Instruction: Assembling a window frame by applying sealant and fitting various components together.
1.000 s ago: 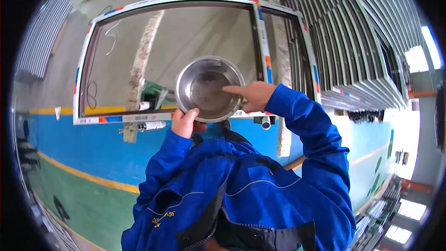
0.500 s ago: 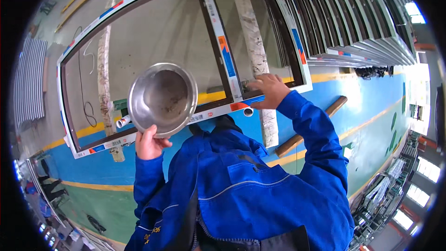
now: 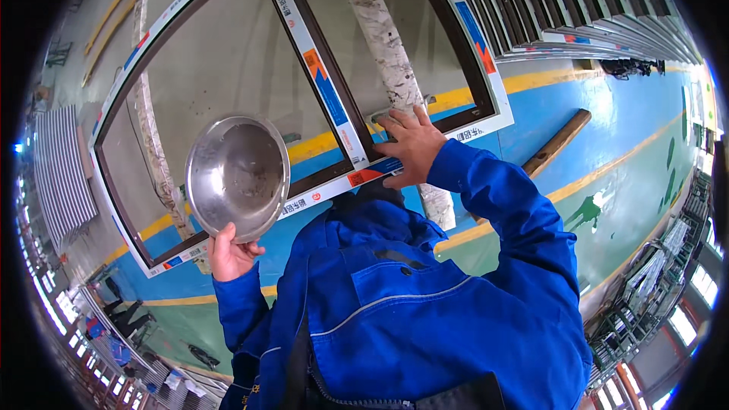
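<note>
My left hand (image 3: 234, 255) grips the near rim of a shiny metal bowl (image 3: 220, 156), thumb inside the rim. The bowl is tilted over the near left part of a large window frame (image 3: 225, 234); small dark bits lie in it, too small to name. The frame is dark on its inner edges and covered with white, blue and orange printed film. My right hand (image 3: 414, 146) spreads its fingers over the joint where the middle bar (image 3: 313, 53) meets the near rail. Its fingertips seem to touch the frame; anything beneath the palm is hidden.
Film-wrapped supports (image 3: 383, 30) run beneath the frame. At the far right, many frame pieces stand in a stack (image 3: 562, 7). A brown bar (image 3: 558, 143) lies right of my forearm, above the blue and green floor. Striped profiles (image 3: 61, 171) are stacked at the left.
My right hand has come down and left onto the joint of the frame, fingers spread. The bowl in my left hand has shifted a little left and tilted more. The view has turned slightly.
</note>
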A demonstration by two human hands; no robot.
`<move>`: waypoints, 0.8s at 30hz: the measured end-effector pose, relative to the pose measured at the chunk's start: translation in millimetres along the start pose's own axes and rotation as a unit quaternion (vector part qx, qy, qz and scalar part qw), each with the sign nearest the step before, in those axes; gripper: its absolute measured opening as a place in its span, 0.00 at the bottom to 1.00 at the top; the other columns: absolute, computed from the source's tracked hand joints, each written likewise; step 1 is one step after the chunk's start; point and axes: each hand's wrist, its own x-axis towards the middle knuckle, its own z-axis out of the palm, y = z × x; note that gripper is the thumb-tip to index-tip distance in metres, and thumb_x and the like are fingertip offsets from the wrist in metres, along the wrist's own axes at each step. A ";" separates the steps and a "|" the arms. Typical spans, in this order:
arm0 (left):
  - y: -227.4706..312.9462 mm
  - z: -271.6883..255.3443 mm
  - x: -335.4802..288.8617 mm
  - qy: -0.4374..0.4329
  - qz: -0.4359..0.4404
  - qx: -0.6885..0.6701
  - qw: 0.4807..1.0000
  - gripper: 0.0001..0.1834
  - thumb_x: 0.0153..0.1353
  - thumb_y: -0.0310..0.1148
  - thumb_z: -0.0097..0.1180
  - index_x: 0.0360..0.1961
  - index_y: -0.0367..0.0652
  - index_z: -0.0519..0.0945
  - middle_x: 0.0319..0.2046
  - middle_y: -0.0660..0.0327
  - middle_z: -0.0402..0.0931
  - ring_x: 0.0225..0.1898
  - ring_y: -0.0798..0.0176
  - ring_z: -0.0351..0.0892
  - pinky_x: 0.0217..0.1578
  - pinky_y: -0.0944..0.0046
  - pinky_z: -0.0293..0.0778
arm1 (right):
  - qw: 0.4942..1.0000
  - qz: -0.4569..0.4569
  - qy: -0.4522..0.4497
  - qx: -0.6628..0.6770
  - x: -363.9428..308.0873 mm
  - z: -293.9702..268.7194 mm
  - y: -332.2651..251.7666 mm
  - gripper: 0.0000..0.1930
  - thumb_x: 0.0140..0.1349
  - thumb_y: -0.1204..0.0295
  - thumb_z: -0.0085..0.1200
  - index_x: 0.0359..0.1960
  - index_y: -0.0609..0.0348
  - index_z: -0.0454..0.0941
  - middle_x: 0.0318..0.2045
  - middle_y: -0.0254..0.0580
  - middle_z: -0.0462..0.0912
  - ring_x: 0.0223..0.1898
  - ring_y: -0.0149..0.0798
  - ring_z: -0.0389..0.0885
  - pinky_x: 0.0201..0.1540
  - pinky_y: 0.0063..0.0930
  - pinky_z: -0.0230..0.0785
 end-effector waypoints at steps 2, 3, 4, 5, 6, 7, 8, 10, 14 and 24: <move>2.6 3.9 -0.2 -0.006 0.000 0.004 1.000 0.14 0.59 0.39 0.51 0.39 0.40 0.75 0.24 0.56 0.78 0.19 0.66 0.74 0.20 0.63 0.75 | 1.000 0.000 -0.013 -0.005 4.1 1.4 -1.2 0.34 0.45 0.41 0.58 0.52 0.44 0.76 0.64 0.53 0.59 0.67 0.56 0.52 0.64 0.66 0.39; 3.9 5.9 -1.5 -0.007 -0.002 -0.001 1.000 0.14 0.60 0.39 0.51 0.40 0.40 0.75 0.24 0.56 0.78 0.20 0.66 0.74 0.20 0.64 0.75 | 1.000 -0.003 -0.026 -0.014 6.1 1.7 -2.6 0.35 0.45 0.39 0.56 0.53 0.44 0.76 0.64 0.54 0.58 0.67 0.56 0.52 0.64 0.66 0.39; 5.2 8.6 -2.1 -0.009 -0.003 -0.007 1.000 0.14 0.60 0.40 0.51 0.41 0.41 0.75 0.25 0.57 0.78 0.20 0.66 0.74 0.20 0.64 0.75 | 1.000 -0.002 -0.025 -0.013 9.0 0.7 -3.4 0.35 0.45 0.39 0.56 0.53 0.44 0.76 0.64 0.54 0.58 0.67 0.56 0.52 0.64 0.66 0.39; 5.5 9.5 -2.7 -0.009 -0.001 -0.006 1.000 0.14 0.60 0.40 0.51 0.41 0.41 0.75 0.25 0.57 0.78 0.20 0.66 0.74 0.20 0.64 0.75 | 0.998 -0.004 -0.046 -0.031 11.7 -0.8 -4.7 0.36 0.46 0.38 0.55 0.54 0.43 0.75 0.65 0.53 0.57 0.67 0.56 0.51 0.64 0.66 0.39; 5.7 9.8 -4.0 -0.007 -0.002 -0.004 1.000 0.14 0.60 0.40 0.51 0.41 0.41 0.75 0.25 0.57 0.78 0.20 0.66 0.74 0.20 0.64 0.74 | 0.997 -0.007 -0.067 -0.049 13.8 -1.5 -5.5 0.36 0.47 0.36 0.53 0.55 0.42 0.75 0.66 0.53 0.56 0.68 0.55 0.51 0.65 0.65 0.39; 5.9 10.0 -4.7 -0.007 -0.002 -0.003 1.000 0.14 0.59 0.40 0.51 0.41 0.41 0.74 0.25 0.57 0.79 0.20 0.66 0.74 0.20 0.64 0.74 | 0.997 -0.006 -0.066 -0.049 15.0 -1.9 -5.4 0.36 0.47 0.36 0.53 0.55 0.42 0.75 0.66 0.53 0.56 0.68 0.55 0.51 0.65 0.65 0.39; 5.5 9.4 -4.7 -0.007 -0.001 -0.003 1.000 0.14 0.59 0.40 0.51 0.41 0.41 0.74 0.25 0.57 0.79 0.20 0.66 0.74 0.20 0.64 0.74 | 0.995 -0.011 -0.074 -0.060 15.9 -1.9 -5.1 0.37 0.47 0.35 0.52 0.55 0.41 0.74 0.66 0.52 0.56 0.68 0.55 0.50 0.65 0.65 0.39; 3.7 6.9 -4.6 -0.005 -0.011 -0.008 1.000 0.15 0.59 0.40 0.51 0.41 0.41 0.74 0.26 0.57 0.79 0.20 0.66 0.73 0.20 0.64 0.73 | 0.994 -0.016 -0.081 -0.070 16.4 -3.6 -4.8 0.37 0.47 0.35 0.52 0.56 0.41 0.74 0.66 0.52 0.56 0.68 0.55 0.50 0.65 0.65 0.39; 2.6 6.2 -7.5 -0.005 -0.005 -0.009 1.000 0.15 0.59 0.40 0.52 0.41 0.41 0.74 0.25 0.57 0.78 0.19 0.66 0.72 0.20 0.64 0.73 | 0.992 -0.020 -0.096 -0.085 14.8 -10.2 -3.0 0.38 0.47 0.35 0.52 0.57 0.41 0.73 0.66 0.50 0.57 0.67 0.54 0.52 0.64 0.65 0.41; -0.2 8.9 -11.1 0.015 -0.002 0.000 1.000 0.14 0.59 0.41 0.52 0.39 0.42 0.74 0.23 0.58 0.77 0.19 0.66 0.71 0.21 0.64 0.71 | 0.992 0.028 -0.102 0.074 6.2 -17.8 10.3 0.39 0.45 0.36 0.55 0.57 0.44 0.73 0.64 0.56 0.58 0.66 0.57 0.53 0.62 0.66 0.44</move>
